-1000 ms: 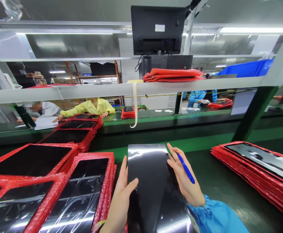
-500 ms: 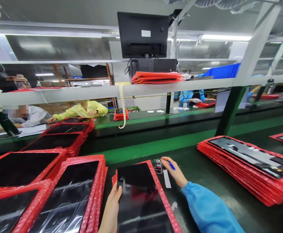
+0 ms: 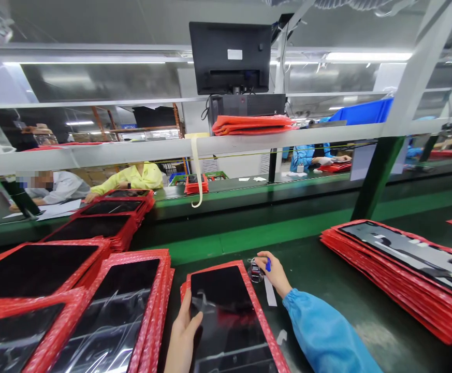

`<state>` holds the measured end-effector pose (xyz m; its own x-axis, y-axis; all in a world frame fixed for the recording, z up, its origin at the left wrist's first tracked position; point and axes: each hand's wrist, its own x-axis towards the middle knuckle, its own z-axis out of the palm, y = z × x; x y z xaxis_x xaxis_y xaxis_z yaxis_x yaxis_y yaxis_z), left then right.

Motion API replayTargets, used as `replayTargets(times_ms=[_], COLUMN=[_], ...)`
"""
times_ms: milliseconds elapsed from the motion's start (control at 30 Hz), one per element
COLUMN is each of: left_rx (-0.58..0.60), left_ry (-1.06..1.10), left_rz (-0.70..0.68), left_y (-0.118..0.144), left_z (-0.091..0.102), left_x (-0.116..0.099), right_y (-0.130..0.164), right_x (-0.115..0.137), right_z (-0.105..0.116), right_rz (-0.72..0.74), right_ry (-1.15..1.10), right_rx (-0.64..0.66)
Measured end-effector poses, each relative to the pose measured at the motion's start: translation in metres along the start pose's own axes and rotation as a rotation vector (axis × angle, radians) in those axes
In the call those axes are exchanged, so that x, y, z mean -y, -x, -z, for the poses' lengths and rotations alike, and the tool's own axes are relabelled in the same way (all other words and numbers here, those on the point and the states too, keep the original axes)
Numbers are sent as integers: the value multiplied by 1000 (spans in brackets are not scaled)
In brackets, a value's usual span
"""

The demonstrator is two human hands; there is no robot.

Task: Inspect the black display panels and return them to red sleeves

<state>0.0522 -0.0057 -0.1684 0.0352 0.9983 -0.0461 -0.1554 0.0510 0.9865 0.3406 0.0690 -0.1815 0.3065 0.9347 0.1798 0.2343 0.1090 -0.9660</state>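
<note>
— What's the person doing at the dark green tabletop [image 3: 350, 290]?

— The left hand [image 3: 185, 331] lies flat with fingers spread on a glossy black rectangular panel lying in a red bubble-wrap sleeve [image 3: 229, 321], touching its near left edge. It presses on it rather than gripping it.

— And the other one?

— The right hand [image 3: 274, 272], coming out of a light blue sleeve [image 3: 326, 336], is closed round a blue pen [image 3: 268, 264]. It sits just beyond the panel's far right corner, right beside a small clear-and-dark object [image 3: 254, 270]. A stamp or tape dispenser, perhaps; it is too small to tell. A narrow white strip [image 3: 270, 291] lies on the tabletop under the wrist.

— So the panel is where?

— Straight ahead of the person, between the two hands, flat on the tabletop, next to a stack of black panels in red sleeves [image 3: 128, 305] on its left.

— Anything else around?

— More red-wrapped stacks [image 3: 35, 269] further left, and a low pile of red sleeves with a printed dark panel on top [image 3: 404, 264] well off to the right. Across the line, a person in a yellow jacket [image 3: 132, 178] leans over another tabletop. Above, a black monitor [image 3: 230, 56] faces away over a grey shelf [image 3: 171, 147] bearing folded red sleeves [image 3: 252, 124] and a blue plastic bin [image 3: 361, 111].
</note>
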Motion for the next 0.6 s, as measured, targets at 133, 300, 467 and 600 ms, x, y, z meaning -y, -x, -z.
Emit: replayTargets(times_ms=[133,300,467,600], left_rx=[-105,-44,53,96], left_ry=[-4,-44,-5,-67], left_rz=[-54,180,374,427], left_y=[13,32,39,38], left_z=[22,53,44,32], left_x=[-4,-9,-14,-33], right_y=[31,91,112,108], right_x=[17,32,17,8], right_z=[0,-21,-40,-41], right_rz=[174,285,364,414], right_ry=[12,40,175,230], right_rx=[-88,45,129,180])
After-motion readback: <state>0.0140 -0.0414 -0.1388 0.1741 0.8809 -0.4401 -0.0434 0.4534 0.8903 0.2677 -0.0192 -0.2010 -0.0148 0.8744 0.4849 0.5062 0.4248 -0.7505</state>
